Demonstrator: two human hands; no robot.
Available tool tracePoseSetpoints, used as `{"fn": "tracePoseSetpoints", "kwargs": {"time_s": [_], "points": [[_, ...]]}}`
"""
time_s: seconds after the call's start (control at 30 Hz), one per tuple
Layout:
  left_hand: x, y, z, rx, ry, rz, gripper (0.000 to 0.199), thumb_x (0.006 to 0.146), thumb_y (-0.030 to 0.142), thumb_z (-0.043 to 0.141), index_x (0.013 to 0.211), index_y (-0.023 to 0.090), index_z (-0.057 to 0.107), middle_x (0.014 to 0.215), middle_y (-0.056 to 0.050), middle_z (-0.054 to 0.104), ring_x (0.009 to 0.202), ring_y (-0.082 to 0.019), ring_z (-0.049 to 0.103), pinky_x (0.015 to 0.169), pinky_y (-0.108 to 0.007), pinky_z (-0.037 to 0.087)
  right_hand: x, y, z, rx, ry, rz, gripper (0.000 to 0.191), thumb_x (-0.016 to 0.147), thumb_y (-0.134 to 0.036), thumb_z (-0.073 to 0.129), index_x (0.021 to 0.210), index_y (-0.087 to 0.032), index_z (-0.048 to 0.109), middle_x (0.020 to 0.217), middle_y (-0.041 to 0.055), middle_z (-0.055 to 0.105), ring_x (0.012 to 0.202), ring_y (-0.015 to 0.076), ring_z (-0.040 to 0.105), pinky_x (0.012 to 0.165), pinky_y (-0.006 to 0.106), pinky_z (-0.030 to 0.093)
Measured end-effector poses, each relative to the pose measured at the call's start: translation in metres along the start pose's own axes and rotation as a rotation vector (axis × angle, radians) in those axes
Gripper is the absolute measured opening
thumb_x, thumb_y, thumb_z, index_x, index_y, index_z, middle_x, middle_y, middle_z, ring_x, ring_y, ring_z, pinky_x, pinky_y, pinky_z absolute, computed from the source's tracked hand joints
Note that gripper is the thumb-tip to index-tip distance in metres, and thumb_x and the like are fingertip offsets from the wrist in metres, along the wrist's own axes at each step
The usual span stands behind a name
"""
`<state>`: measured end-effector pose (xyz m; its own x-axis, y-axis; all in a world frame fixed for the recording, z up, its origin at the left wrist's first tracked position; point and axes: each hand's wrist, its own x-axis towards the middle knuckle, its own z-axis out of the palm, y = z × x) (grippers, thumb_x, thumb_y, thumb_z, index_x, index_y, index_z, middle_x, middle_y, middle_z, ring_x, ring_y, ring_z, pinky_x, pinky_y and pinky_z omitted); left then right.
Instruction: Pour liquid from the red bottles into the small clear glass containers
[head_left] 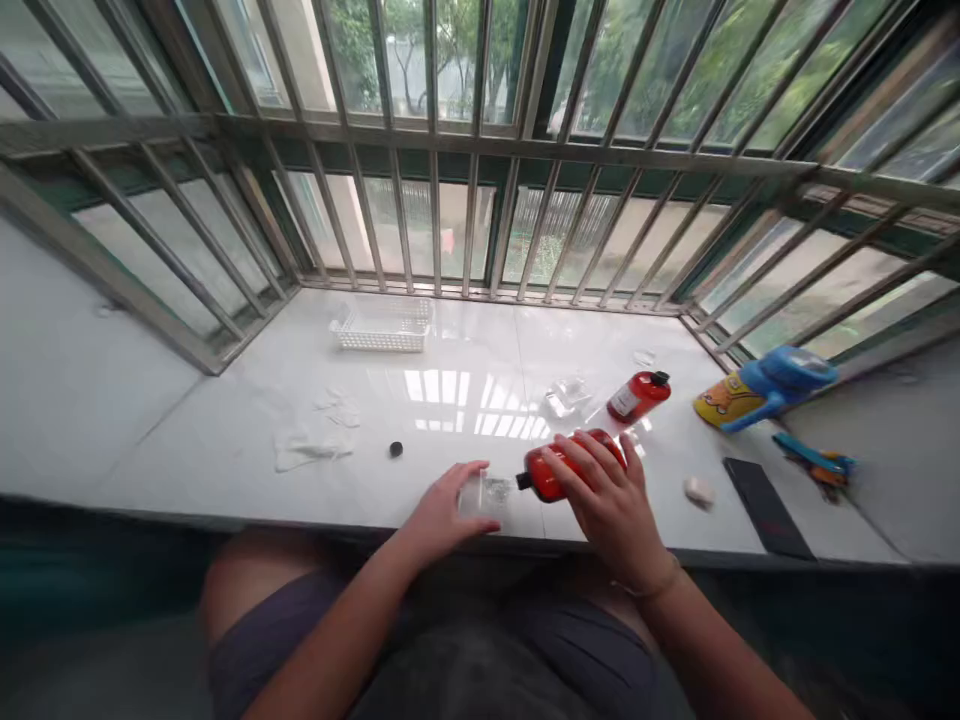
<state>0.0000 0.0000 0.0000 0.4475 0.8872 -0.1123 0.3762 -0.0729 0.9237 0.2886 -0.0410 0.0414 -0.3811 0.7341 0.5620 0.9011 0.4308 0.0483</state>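
My right hand (611, 500) is wrapped round a red bottle (551, 474), holding it tilted nearly on its side. The bottle's black neck points left and slightly down, at a small clear container (495, 492). My left hand (448, 510) curves round the left side of this container, thumb on the near side and fingers on the far side. What the container holds is too small to make out. To the left, a small round black cap (396, 449) lies on the white ledge (465, 390).
A second red bottle (637, 396) lies or leans beyond my right hand, beside a clear plastic piece (568, 397). On the right are a blue-and-yellow water bottle (765, 385), a phone (766, 507) and keys (821, 468). A white basket (382, 328) stands near the barred window.
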Motion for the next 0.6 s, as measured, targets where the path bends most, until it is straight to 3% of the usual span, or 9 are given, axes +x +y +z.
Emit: {"fn": "tracePoseSetpoints", "kwargs": {"time_s": [0.6], "points": [[0.0024,-0.0079,0.0005,0.012,0.013,0.041,0.084,0.073,0.033,0.097,0.149,0.032,0.061,0.148,-0.007,0.065,0.137,-0.033,0.062,0.119,-0.047,0.049,0.0055,0.0008,-0.0021,0.007,-0.007,-0.014,0.05,0.105,-0.011,0.059,0.151,-0.03,0.061,0.157,0.0042,0.063,0.15,0.031,0.053,0.135,0.065,0.015]]}}
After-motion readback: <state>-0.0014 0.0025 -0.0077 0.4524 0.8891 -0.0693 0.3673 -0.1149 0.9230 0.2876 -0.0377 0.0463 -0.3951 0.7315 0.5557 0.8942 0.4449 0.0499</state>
